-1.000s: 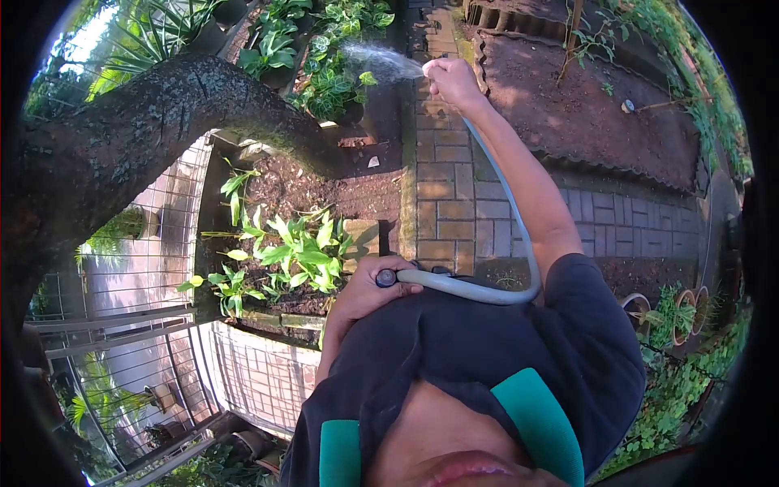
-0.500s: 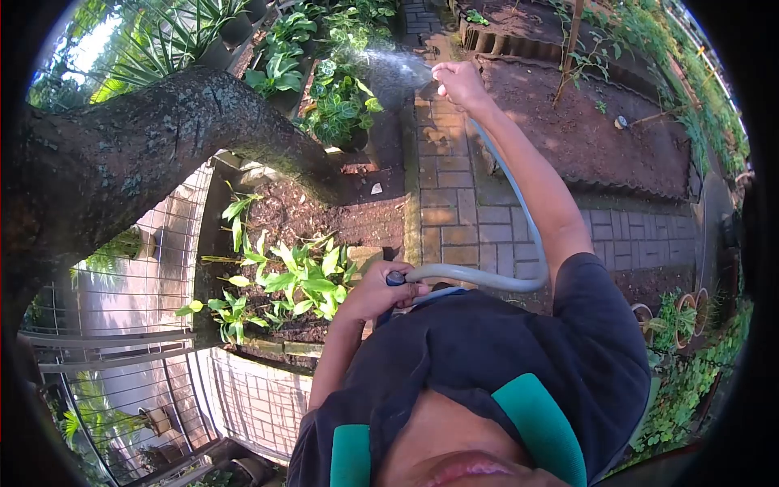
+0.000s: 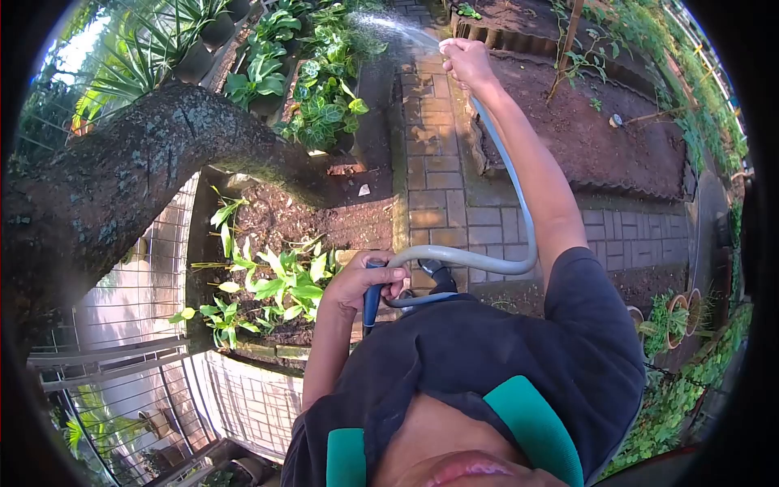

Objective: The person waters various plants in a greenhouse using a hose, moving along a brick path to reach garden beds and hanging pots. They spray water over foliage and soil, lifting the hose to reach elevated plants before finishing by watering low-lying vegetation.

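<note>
A grey garden hose (image 3: 523,219) runs from my right hand down and around in a loop to my left hand. My right hand (image 3: 469,65), at the end of my outstretched arm, is closed around the hose's end. Water (image 3: 393,27) sprays leftward from it over the leafy potted plants (image 3: 324,105). In front of my body, my left hand (image 3: 357,280) is closed on a dark blue handle (image 3: 372,304), with the hose passing against its fingers. What the handle belongs to is hidden. A dark shoe (image 3: 434,266) shows below the hose.
A thick tree trunk (image 3: 138,154) leans across the left. Beside the brick path (image 3: 434,178) lies a raised soil bed (image 3: 600,130) with a wooden stake (image 3: 568,40). Green leafy plants (image 3: 280,280) grow near my left hand. A wire mesh fence (image 3: 256,398) stands lower left.
My right hand has shifted slightly up, and the spray now reaches farther up and left. My left hand has moved a little left, with more of the dark blue handle showing.
</note>
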`<state>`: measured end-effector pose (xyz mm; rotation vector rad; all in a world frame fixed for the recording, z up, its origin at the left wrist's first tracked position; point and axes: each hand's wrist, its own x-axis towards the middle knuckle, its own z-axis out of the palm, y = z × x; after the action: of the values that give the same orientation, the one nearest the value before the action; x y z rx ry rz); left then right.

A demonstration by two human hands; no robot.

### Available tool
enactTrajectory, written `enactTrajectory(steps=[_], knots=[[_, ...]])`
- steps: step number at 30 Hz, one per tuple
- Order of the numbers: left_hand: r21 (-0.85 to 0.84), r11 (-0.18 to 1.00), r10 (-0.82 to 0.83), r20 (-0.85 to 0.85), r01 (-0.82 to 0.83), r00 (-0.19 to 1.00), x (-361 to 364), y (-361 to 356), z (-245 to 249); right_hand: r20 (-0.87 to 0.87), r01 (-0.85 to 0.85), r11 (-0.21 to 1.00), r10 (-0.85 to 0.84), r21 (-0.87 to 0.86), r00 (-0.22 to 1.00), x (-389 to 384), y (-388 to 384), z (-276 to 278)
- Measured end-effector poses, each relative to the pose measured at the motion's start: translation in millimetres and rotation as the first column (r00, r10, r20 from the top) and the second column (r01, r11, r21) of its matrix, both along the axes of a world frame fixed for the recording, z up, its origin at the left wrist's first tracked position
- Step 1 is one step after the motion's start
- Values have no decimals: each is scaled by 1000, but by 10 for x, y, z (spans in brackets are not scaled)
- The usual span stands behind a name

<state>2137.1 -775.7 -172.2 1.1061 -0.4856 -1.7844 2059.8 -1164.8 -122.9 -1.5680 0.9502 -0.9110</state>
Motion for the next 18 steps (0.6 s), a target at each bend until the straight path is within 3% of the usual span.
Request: enactTrajectory(steps=[14, 18], knots=[[126, 980, 149, 63, -156, 987, -195, -351, -37, 28, 66, 997, -65, -32, 998, 264, -615, -39], [174, 975, 104, 203, -141, 974, -388, -446, 147, 40, 79, 994, -76, -69, 996, 330, -745, -49]])
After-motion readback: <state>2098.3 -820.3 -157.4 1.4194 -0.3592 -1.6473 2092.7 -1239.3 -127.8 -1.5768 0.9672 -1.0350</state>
